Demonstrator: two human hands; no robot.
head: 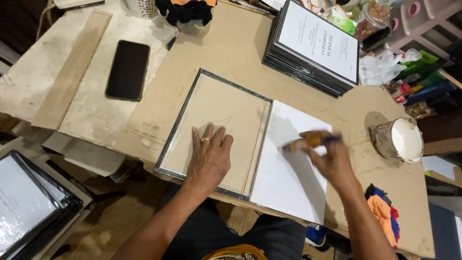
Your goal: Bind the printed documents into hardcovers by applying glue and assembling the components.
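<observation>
- The left hand (209, 156) lies flat, palm down, fingers a little spread, pressing on the brown backing board inside the dark picture frame (179, 120); it grips nothing.
- The right hand (332, 159) is curled around a brush (312, 142) with a yellow handle, held across the white sheet (284, 178); the hand and brush are blurred, so the tip's contact with the sheet cannot be told.
- The sheet lies just beside the frame's right edge, touching it, and its near corner hangs over the table (231, 43) front.
- A tin of white paste (399, 139) stands to the right of the sheet, apart from it.
- A stack of finished frames (313, 45) sits beyond, well apart from both hands; a black phone (128, 70) lies to the left.
- Bare tabletop shows between the frame and the stack.
</observation>
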